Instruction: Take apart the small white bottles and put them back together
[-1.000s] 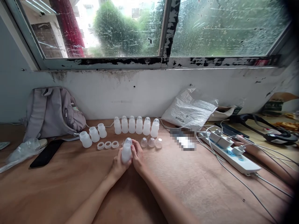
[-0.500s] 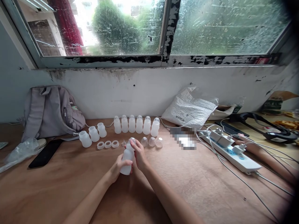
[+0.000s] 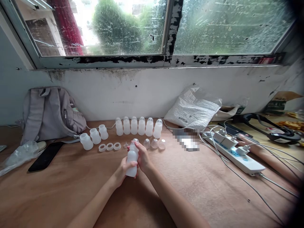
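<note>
A brown wood-grained tabletop (image 3: pixel 156 199) runs from 6 o'clock outward, the forearms crossing it from 7 and 5. The left hand (image 3: pixel 124 167) is wrapped round the lower body of a frosted bottle (image 3: pixel 132 157), thumb across its front; the right hand (image 3: pixel 143 155) grips its top, fingers bent over it. The bottle tilts, top leaning towards 1 o'clock; whether its base touches the table, I cannot tell. Around the bottle, a black phone (image 3: pixel 45 156) lies at 9, a white power strip (image 3: pixel 237 156) at 3, three rings (image 3: pixel 110 146) at 10 and three clear domes (image 3: pixel 154 144) at 2. Three open bottles (image 3: pixel 95 136) stand beyond the rings; six capped ones (image 3: pixel 142 127) line up at 12. Farther off come a grey backpack (image 3: pixel 53 114) at 10, a silvery bag (image 3: pixel 193 109) at 2, the stained white wall (image 3: pixel 114 91) and a spattered window (image 3: pixel 133 34) with peeling frame.
</note>
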`<state>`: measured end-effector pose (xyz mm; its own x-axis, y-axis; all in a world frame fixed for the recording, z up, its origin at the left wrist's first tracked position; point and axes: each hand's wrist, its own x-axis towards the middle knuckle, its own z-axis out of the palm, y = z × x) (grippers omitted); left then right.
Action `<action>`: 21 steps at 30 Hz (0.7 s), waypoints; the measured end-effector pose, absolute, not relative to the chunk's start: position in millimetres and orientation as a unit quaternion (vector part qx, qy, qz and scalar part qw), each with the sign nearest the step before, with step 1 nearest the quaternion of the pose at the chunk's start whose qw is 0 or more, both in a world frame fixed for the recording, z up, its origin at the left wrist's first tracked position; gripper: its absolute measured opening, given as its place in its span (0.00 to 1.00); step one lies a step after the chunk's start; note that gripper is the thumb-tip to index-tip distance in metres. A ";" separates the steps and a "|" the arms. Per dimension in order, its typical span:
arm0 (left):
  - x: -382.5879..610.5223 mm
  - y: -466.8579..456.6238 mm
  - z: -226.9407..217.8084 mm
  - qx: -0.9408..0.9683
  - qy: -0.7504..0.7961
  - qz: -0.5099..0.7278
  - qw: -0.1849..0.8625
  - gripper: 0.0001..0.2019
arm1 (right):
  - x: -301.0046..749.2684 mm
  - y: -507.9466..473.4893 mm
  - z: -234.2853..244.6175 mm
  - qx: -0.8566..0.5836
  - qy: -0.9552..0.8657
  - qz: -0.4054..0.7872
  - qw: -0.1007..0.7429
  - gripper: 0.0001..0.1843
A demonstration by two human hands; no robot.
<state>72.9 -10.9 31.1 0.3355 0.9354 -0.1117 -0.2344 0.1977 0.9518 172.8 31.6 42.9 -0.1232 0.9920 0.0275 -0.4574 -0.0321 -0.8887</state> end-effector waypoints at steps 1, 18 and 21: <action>75.1 -11.1 32.2 0.471 0.395 0.435 0.658 0.15 | 173.0 32.3 42.0 -0.326 -0.385 0.651 0.566 0.19; 78.0 -12.9 35.2 0.658 0.635 0.326 0.238 0.28 | 171.7 31.3 48.0 -0.304 -0.367 0.633 0.610 0.14; 77.7 -13.5 36.2 0.675 0.653 0.297 0.172 0.28 | 170.0 30.0 48.3 -0.290 -0.359 0.630 0.624 0.13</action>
<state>77.7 -13.5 36.2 -0.0283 0.9839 0.1765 0.7796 -0.0888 0.6200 170.0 30.0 48.3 -0.0515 0.9953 0.0821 -0.5784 0.0373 -0.8149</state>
